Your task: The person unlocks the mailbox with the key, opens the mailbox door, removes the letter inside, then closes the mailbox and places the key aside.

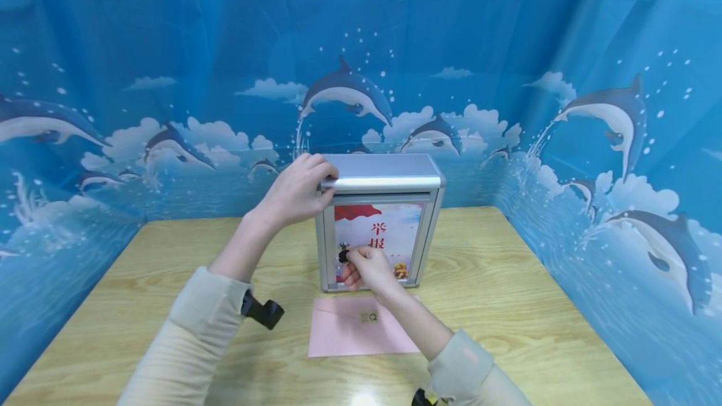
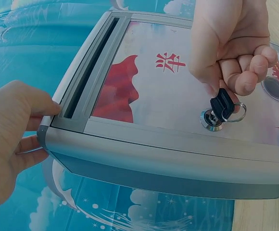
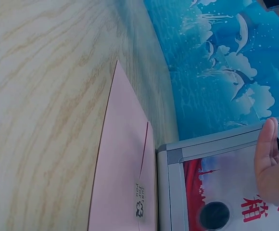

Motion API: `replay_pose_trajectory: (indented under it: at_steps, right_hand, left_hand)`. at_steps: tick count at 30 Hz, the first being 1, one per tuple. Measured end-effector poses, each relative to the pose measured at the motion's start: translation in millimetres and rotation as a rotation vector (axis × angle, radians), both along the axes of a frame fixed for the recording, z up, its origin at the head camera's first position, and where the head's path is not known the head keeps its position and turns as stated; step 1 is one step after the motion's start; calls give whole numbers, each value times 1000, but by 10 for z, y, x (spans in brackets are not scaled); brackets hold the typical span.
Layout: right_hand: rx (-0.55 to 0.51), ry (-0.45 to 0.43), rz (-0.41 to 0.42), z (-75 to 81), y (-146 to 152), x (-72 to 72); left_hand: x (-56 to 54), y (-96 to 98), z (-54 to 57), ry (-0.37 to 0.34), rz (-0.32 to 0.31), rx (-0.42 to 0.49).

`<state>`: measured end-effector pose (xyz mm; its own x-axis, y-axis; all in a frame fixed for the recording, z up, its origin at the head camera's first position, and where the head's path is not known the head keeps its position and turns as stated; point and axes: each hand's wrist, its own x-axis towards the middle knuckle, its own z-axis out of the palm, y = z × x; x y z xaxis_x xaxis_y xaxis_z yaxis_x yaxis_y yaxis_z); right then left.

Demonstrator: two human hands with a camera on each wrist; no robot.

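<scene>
An upright silver metal box (image 1: 389,166) with a slot (image 2: 92,67) near its top and a printed front panel (image 2: 154,96) stands on the table. My left hand (image 1: 299,188) holds its upper left corner, fingers bent around the edge. On the front panel, my right hand (image 1: 372,268) pinches the black head of a key (image 2: 221,104) between thumb and forefinger. The key sits at a round metal lock (image 2: 209,121), and a ring (image 2: 244,114) hangs from it. How far the key is inserted cannot be seen.
A pink envelope (image 1: 344,338) with a small printed label lies flat just before the box, partly under the right forearm. The wooden table (image 1: 507,331) is bordered by a blue dolphin-patterned curtain (image 1: 225,49) behind and at both sides.
</scene>
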<state>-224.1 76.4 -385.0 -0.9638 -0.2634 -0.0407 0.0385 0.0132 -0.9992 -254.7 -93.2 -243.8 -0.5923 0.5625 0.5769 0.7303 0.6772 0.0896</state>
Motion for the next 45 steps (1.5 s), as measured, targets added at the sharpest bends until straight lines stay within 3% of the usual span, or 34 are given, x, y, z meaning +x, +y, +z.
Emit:
replay_pose_trajectory:
  at_steps: [12,20,31,45]
  right_hand:
    - [-60,-54,-8,-12,1,23]
    - [-80,-33,-19,-42,-17,17]
    - [8,56,-112,-84,-93,20]
    - [1,47,-173,-31,-202,40]
  left_hand:
    - [12,4,0,-9,11,2]
    - [7,3,-8,6,5,7]
    - [8,1,-4,12,4,4]
    - [10,0,19,-4,13,-18]
